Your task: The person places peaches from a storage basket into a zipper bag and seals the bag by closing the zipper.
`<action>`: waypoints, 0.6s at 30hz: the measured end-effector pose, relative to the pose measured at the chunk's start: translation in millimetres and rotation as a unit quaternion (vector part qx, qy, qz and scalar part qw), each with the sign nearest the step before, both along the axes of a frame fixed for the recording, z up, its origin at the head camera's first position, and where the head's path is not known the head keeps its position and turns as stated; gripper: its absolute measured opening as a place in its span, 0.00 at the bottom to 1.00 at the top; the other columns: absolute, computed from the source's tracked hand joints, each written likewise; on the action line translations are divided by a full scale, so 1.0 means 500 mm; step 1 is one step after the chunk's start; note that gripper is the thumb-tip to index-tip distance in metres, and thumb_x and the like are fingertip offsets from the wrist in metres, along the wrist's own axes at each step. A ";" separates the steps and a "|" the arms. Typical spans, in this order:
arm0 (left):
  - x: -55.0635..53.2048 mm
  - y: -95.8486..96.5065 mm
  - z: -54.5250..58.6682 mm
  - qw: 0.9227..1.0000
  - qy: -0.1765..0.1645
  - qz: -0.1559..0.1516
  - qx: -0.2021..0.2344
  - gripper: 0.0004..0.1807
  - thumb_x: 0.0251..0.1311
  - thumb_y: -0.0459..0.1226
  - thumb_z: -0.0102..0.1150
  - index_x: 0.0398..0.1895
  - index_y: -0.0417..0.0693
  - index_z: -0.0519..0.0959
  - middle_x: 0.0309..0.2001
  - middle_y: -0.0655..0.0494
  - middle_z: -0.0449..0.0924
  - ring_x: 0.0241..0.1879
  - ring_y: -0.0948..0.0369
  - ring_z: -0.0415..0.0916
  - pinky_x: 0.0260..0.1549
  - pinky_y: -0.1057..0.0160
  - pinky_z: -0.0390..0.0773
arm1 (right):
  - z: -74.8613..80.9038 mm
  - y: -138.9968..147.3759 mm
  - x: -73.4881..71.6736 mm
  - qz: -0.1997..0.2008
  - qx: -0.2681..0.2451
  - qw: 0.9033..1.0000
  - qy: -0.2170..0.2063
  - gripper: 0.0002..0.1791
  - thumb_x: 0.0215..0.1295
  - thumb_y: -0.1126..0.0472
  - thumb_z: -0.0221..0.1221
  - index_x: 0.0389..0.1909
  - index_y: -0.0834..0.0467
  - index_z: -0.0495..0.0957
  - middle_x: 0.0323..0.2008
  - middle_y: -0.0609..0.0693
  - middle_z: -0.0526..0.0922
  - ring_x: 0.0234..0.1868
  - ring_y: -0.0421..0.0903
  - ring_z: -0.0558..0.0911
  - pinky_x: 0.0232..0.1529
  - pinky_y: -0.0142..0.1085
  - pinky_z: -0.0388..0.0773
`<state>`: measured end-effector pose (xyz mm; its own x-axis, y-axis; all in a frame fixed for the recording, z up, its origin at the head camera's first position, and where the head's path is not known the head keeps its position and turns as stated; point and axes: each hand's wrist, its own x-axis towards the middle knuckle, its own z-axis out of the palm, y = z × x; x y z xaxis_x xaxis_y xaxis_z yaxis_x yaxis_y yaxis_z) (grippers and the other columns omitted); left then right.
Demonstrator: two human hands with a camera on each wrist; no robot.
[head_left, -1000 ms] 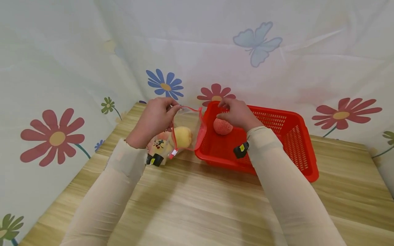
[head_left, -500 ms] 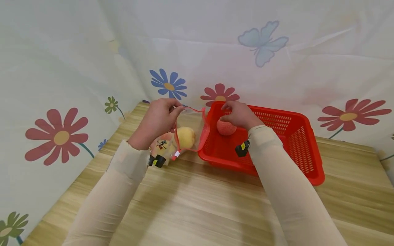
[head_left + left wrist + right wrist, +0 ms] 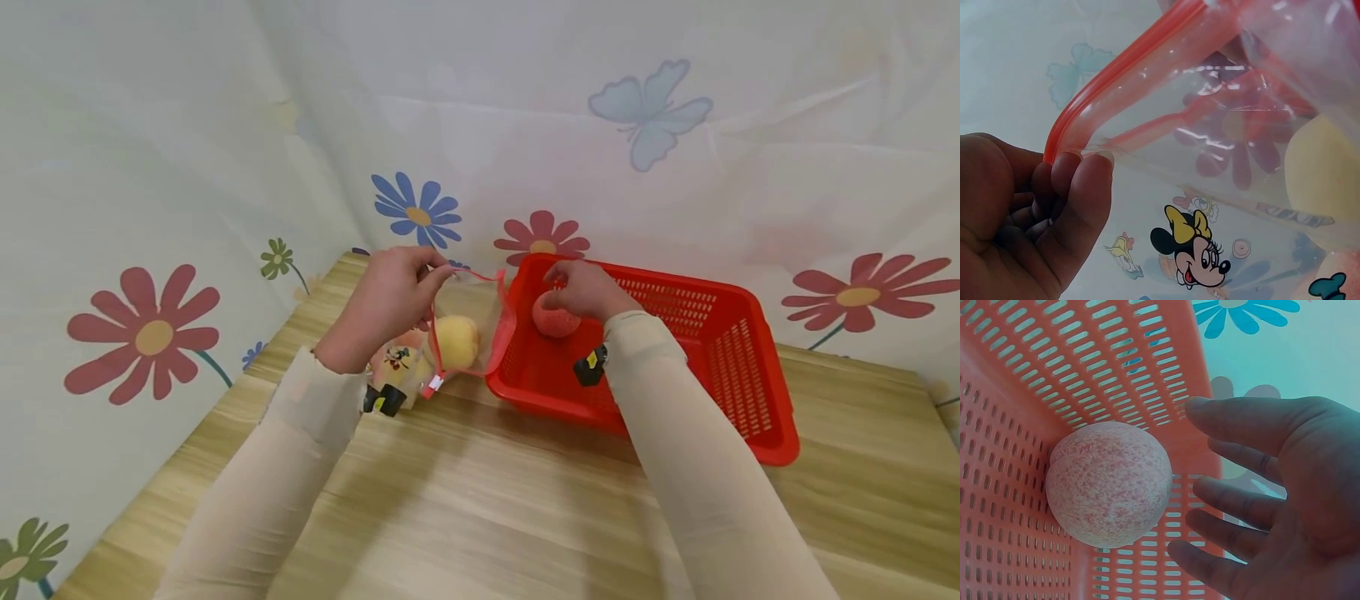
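My left hand [image 3: 393,296] pinches the rim of a clear slider bag [image 3: 1147,150] with a red zip edge. The bag's mouth stands apart, and a red slider [image 3: 432,385] hangs at its near end. Inside lies a yellow peach [image 3: 457,342], with a pinkish fruit [image 3: 1338,269] lower down, partly out of view. Cartoon figures are printed on the clear film. My right hand [image 3: 588,292] hovers over the red basket [image 3: 558,406], fingers spread. Just beside those fingers, a pinkish-red peach [image 3: 1110,487] sits in the basket's left end, apart from the hand.
The basket has slotted walls and stands to the right of the bag on a wood-grain table [image 3: 480,500]. Behind and to the left hangs a pale curtain [image 3: 480,108] printed with flowers and a butterfly. Small black cameras sit at both wrists.
The head view has shifted slightly, so the scene sits a little further right. Both hands keep nearly the same places relative to the bag and the basket.
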<state>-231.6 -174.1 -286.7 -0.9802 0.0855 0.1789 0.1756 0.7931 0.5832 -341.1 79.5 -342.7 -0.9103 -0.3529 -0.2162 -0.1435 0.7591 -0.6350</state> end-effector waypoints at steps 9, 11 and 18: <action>0.003 0.001 -0.003 1.000 -0.007 -0.001 -0.002 0.12 0.68 0.45 0.54 0.44 0.49 0.81 0.19 0.51 0.75 0.18 0.59 0.78 0.21 0.64 0.79 | -0.021 0.005 -0.007 -0.009 0.005 0.999 -0.035 0.34 0.56 0.56 0.69 0.64 0.51 0.69 0.57 0.51 0.77 0.53 0.55 0.75 0.55 0.53 0.78; 0.003 0.001 -0.002 1.000 -0.004 -0.002 -0.005 0.12 0.68 0.45 0.54 0.44 0.49 0.81 0.19 0.51 0.75 0.18 0.60 0.78 0.22 0.64 0.79 | -0.025 0.006 -0.010 -0.013 0.007 0.999 -0.040 0.35 0.55 0.56 0.70 0.65 0.51 0.69 0.58 0.51 0.76 0.54 0.55 0.74 0.56 0.54 0.78; 0.003 -0.001 0.002 1.000 0.012 -0.005 -0.011 0.12 0.68 0.45 0.54 0.44 0.48 0.81 0.20 0.52 0.76 0.18 0.61 0.78 0.23 0.64 0.79 | -0.028 0.000 -0.020 -0.019 0.002 0.998 -0.062 0.40 0.52 0.56 0.72 0.67 0.51 0.66 0.59 0.52 0.74 0.55 0.57 0.74 0.57 0.56 0.76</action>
<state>-230.3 -174.8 -285.8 -0.9746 0.0997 0.2005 0.1977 0.8038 0.5610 -351.0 79.6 -356.8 -0.8891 -0.3182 -0.3291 -0.0362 0.7656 -0.6423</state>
